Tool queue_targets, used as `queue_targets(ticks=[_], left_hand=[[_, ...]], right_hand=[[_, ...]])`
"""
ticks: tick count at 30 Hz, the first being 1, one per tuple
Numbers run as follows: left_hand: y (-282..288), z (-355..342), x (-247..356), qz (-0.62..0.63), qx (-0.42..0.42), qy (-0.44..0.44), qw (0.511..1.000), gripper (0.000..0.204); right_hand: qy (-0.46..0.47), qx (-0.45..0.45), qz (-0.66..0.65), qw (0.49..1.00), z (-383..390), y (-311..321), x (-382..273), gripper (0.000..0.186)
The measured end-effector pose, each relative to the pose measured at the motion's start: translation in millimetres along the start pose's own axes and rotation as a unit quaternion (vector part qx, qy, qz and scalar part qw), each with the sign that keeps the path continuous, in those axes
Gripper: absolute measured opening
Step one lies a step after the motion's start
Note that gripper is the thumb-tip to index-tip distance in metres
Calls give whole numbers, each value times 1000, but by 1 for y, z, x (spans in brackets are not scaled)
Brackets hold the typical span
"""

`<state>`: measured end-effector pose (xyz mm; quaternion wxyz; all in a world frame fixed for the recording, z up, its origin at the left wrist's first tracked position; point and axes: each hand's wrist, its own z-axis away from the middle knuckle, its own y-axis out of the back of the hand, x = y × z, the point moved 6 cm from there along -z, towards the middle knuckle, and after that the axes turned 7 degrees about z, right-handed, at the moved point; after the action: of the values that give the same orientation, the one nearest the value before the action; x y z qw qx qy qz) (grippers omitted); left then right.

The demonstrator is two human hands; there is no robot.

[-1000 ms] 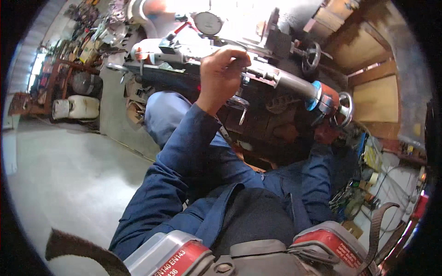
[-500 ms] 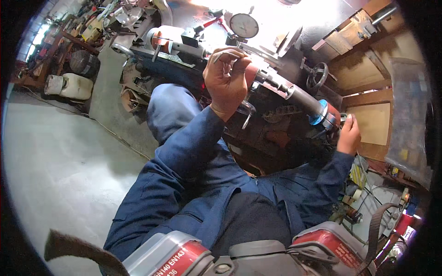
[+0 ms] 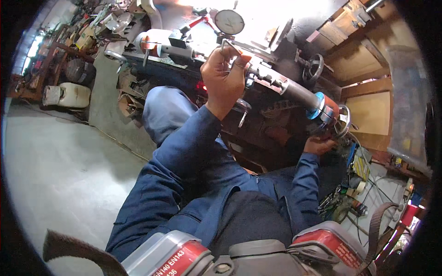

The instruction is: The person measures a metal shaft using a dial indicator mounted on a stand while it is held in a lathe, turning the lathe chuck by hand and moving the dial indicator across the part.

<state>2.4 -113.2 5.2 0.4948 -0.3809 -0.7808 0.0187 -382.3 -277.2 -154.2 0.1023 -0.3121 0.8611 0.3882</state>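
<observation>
My left hand [image 3: 223, 85] is raised over the middle of a lathe-like machine, its fingers closed in a pinch on a thin bent metal rod [image 3: 225, 42]. Just right of those fingers, a grey cylindrical barrel [image 3: 297, 92] runs toward a blue ring [image 3: 316, 105] and an orange-red housing [image 3: 330, 109]. A bright metal handwheel [image 3: 344, 120] stands at the housing's end. Below the housing, my right hand [image 3: 320, 145] is in shadow, off the handwheel; its fingers are too dark and blurred to read.
A round dial gauge [image 3: 229, 22] and red-handled tool [image 3: 195, 23] are behind the machine. A second handwheel [image 3: 313, 68] is at the back right; a crank handle [image 3: 243, 110] juts out in front. A pale jerrycan [image 3: 75, 95] sits on the left floor, cables [image 3: 368, 161] at right.
My right hand has left the handwheel and moved down and left, below the orange-red housing. My left hand stays pinched on the rod, which now points more upward. The view has shifted slightly.
</observation>
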Motion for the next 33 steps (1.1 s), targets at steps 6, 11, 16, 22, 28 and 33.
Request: queue_targets(ticks=[6, 11, 16, 22, 28, 33], left_hand=[[-6, 2, 2, -130, -56, -36, 989, 13], [-18, -1, 8, -185, -82, -72, 977, 12], [-26, -6, 11, -202, -188, -102, 956, 11], [-29, -18, 4, -217, -290, -75, 929, 13], [-23, -7, 14, -203, -226, -107, 947, 36], [-31, 1, 32, -262, -196, -230, 917, 28]], right_hand=[[17, -56, 15, 998, -13, -8, -26, 38], [149, 11, 134, 980, -10, -1, -35, 41], [-62, -89, 42, 993, -5, -16, -5, 39], [-14, -88, 124, 988, -10, -16, -16, 46], [-60, -74, -122, 988, -14, 2, -22, 48], [-21, 81, -229, 970, -42, 43, -70, 58]])
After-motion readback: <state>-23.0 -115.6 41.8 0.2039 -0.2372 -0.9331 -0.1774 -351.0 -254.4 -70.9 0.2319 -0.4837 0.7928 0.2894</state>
